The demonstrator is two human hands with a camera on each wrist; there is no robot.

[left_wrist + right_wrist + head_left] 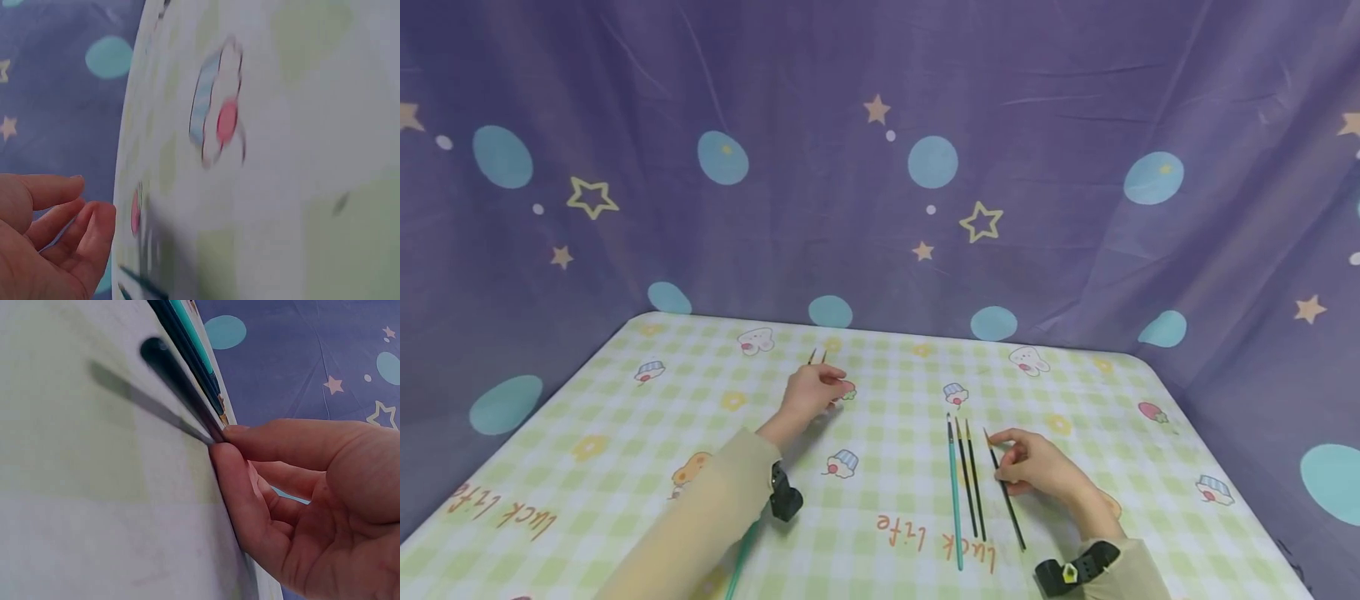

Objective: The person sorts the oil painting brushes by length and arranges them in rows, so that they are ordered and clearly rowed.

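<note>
My right hand pinches a dark-handled paintbrush between thumb and fingertips; in the right wrist view the brush's dark handle slants up from the fingertips over its shadow. Left of it, two more dark paintbrushes and a teal paintbrush lie side by side on the tablecloth. Farther off on the left, my left hand hovers over two paintbrushes, whose tips show beyond the fingers. The left wrist view shows its fingers loosely bent with nothing between them, beside dark brush ends.
Another teal handle lies near the front edge, partly hidden by the left sleeve. A green-and-white checked tablecloth covers the table. Behind it hangs a purple curtain with stars and blue dots.
</note>
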